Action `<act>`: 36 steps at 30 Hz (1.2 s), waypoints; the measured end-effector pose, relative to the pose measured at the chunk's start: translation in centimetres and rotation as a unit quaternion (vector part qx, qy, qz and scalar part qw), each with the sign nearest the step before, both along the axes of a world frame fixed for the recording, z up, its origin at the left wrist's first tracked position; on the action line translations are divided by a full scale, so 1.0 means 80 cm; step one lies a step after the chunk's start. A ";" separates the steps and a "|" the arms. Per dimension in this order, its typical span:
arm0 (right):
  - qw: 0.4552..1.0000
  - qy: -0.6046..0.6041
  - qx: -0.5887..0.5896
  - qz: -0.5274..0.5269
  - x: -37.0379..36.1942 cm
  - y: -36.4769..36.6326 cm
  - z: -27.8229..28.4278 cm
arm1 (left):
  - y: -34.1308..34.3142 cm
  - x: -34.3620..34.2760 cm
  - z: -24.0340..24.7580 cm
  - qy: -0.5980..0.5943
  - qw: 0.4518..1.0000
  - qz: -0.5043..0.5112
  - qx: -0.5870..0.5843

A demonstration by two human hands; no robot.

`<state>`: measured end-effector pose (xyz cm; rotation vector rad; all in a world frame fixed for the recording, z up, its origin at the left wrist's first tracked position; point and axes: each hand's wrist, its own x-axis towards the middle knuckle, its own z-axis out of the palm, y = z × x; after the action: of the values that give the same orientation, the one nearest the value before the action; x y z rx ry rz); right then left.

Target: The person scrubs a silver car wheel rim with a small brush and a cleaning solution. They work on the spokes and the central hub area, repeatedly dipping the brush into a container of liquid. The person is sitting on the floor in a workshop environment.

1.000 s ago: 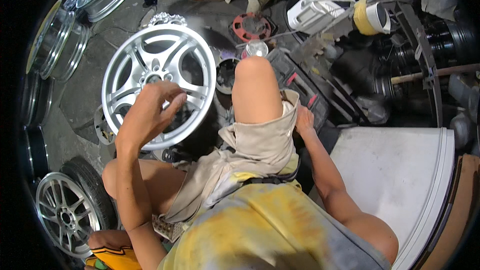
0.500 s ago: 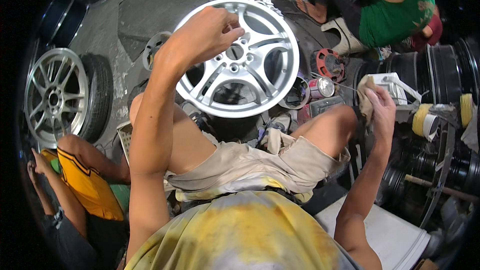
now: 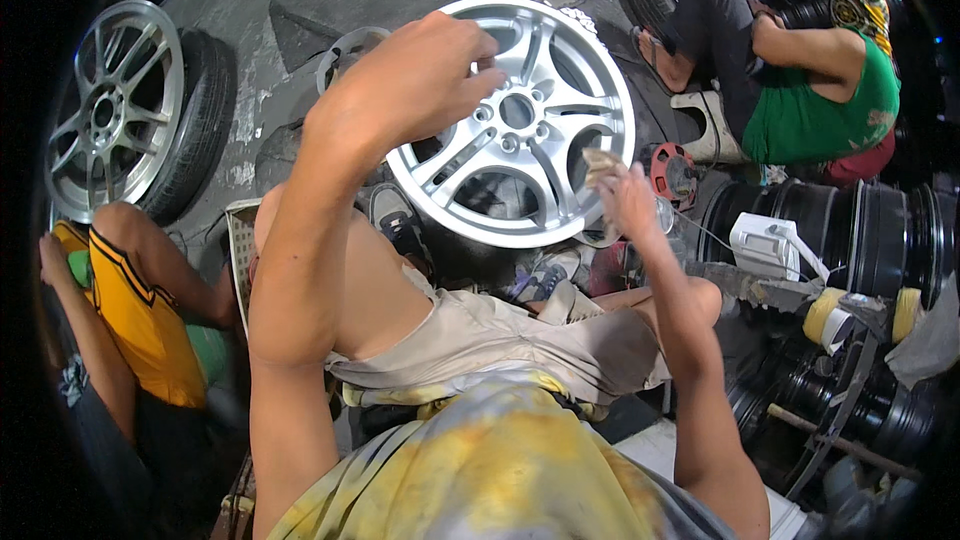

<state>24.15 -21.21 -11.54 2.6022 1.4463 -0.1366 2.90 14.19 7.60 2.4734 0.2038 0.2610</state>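
Observation:
A silver alloy wheel rim [image 3: 545,165] with paired spokes lies face up in front of my knees. My left hand [image 3: 435,75] is over the rim's left part, its fingers loosely bent and apart, with nothing visible between them. Whether its fingertips touch the metal is hard to tell. Pinched in my right hand [image 3: 632,205] is a crumpled tan rag [image 3: 603,168], at the rim's lower right edge. My right fingers are slightly blurred.
At the left, a multi-spoke wheel [image 3: 105,115] leans beside a tire [image 3: 205,120]. One person in green [image 3: 815,105] sits at the far right, another in yellow shorts [image 3: 150,320] at the near left. Black rims [image 3: 800,215], a white box [image 3: 765,245] and a red reel [image 3: 672,175] stand rightward.
My right hand has swung left and away from me with the tan rag, from the right side to the wheel rim. My left hand stays over the rim; the whole view has shifted.

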 end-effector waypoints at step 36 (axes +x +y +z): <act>0.992 -0.117 -0.022 -0.041 0.017 0.032 -0.010 | -0.042 0.023 -0.010 0.061 0.997 -0.039 0.028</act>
<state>25.54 -18.64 -12.30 2.5421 1.2437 0.1206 4.72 10.80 6.81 2.5493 0.1532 0.0826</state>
